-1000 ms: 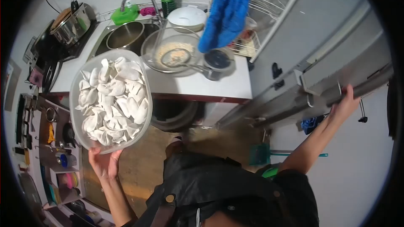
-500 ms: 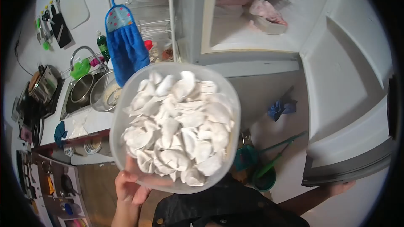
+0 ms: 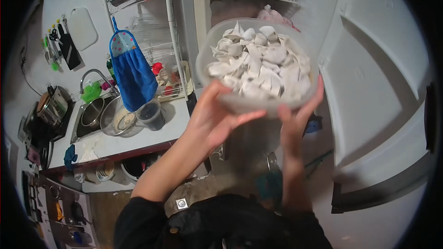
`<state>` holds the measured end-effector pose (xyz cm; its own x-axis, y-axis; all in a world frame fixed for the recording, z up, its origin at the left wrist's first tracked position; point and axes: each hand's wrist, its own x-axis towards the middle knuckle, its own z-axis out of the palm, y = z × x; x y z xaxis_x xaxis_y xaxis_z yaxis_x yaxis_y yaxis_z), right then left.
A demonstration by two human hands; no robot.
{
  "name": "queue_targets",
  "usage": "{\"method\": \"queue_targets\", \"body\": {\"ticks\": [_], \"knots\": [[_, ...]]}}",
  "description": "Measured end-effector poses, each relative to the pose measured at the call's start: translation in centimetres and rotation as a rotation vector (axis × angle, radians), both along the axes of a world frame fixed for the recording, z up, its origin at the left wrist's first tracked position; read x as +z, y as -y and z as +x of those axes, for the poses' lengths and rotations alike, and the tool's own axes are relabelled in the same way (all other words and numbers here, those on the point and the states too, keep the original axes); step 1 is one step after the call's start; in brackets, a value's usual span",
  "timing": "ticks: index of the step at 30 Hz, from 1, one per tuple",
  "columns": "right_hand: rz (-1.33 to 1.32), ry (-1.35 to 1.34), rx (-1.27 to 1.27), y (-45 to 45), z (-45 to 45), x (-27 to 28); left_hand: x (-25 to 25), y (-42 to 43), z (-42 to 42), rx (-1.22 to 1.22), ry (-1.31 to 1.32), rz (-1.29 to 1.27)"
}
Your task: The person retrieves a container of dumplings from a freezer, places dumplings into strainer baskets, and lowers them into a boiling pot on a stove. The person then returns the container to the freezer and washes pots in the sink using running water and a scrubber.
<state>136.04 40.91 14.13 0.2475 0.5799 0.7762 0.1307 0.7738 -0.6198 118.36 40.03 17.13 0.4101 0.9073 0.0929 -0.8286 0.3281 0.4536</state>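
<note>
A translucent plastic container (image 3: 203, 62) heaped with white dumplings (image 3: 263, 62) is held up in front of the fridge's open upper compartment, tilted so its contents face me. My left hand (image 3: 221, 117) grips its near left side, thumb up against the wall and fingers reaching under the base. On the near right corner is my right hand (image 3: 295, 120), fingers running up the side and thumb at the front. Behind the container, a pinkish bagged item (image 3: 276, 15) shows only in part inside the compartment.
The fridge door (image 3: 383, 78) stands open on the right. To the left are a wire rack (image 3: 171, 32), a hanging blue towel (image 3: 134, 76), a counter (image 3: 157, 136) with a lidded tub (image 3: 151, 115) and strainer, and a sink (image 3: 83, 129). A green dustpan (image 3: 269, 184) is on the floor.
The container has moved up and right, towards the compartment. My right hand has left the fridge door and now grips the container too. My left hand has risen with it.
</note>
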Motion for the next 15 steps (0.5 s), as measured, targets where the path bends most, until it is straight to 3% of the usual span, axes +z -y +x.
{"method": "queue_targets", "body": {"ticks": [4,6,15], "knots": [[-0.044,-0.065,0.276,-8.7,2.6,0.8,3.1,-4.7,3.6,0.223,-0.132,-0.086],[-0.073,-0.009,0.251,-11.3,2.9,0.7,3.1,-7.1,4.3,0.249,-0.225,-0.091],[-0.156,0.176,0.179,-24.3,3.6,-0.4,-0.9,-5.2,-0.3,-0.175,-0.536,0.153]]}}
